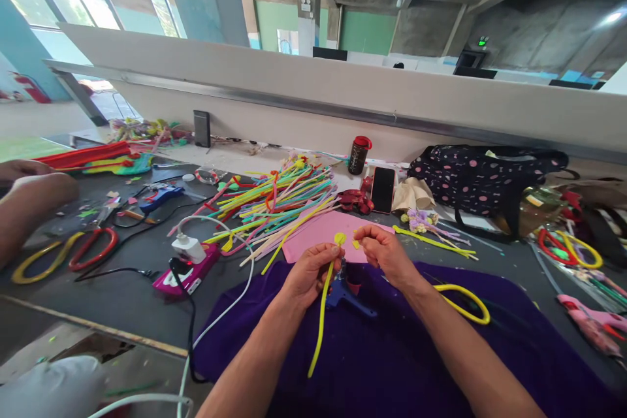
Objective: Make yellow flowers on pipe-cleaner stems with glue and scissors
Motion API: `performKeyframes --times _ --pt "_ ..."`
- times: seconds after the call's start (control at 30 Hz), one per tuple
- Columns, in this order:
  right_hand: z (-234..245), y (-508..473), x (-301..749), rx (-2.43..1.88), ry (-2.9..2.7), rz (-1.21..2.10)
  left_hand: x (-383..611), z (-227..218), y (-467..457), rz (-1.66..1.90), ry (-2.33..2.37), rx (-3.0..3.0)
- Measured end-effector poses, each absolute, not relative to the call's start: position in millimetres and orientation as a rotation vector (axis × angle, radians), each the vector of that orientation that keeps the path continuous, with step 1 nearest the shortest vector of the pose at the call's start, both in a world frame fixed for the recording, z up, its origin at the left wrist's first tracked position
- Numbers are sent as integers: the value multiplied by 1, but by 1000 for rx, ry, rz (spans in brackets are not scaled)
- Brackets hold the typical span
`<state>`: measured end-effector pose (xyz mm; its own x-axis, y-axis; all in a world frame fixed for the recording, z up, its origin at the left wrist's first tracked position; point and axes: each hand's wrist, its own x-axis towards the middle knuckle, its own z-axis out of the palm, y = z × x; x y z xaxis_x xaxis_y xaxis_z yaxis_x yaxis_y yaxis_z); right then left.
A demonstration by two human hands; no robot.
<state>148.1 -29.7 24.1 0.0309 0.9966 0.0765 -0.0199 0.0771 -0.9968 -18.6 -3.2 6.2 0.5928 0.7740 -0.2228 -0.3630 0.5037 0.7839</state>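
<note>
My left hand [309,269] is closed on a yellow pipe cleaner [321,313]; its top end is coiled into a small disc [339,238] and its tail hangs down over my lap. My right hand [385,251] pinches a small yellow piece [356,243] just right of the coil. Under my hands lie a blue glue gun [345,290] and a pink sheet [323,230], on the purple cloth [392,353] over my lap.
A heap of coloured pipe cleaners [274,199] lies behind the pink sheet. A phone [383,189], a dark bottle [358,155] and a dotted bag [484,179] stand at the back. Scissors [73,251], a charger [189,249] and another person's arm [29,199] are at left.
</note>
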Motion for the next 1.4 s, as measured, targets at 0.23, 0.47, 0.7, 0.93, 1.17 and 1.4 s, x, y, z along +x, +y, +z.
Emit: performKeyframes --times 0.23,0.47,0.7,0.93,1.17,1.4 --pt "28 -27 160 -1156 -1127 1044 -19 5 -3 758 585 776" --pt "35 -31 160 -1177 -1232 1006 -19 3 -4 748 630 808" --pt "38 -33 158 -1125 -1347 991 -19 6 -6 725 648 861" --pt "39 -34 158 -1099 -1372 999 -18 10 -9 738 639 906" --pt "33 -33 158 -1092 -1299 1053 -18 9 -8 724 642 918" --pt "36 -31 158 -1075 -1226 1056 -18 11 -9 727 639 913"
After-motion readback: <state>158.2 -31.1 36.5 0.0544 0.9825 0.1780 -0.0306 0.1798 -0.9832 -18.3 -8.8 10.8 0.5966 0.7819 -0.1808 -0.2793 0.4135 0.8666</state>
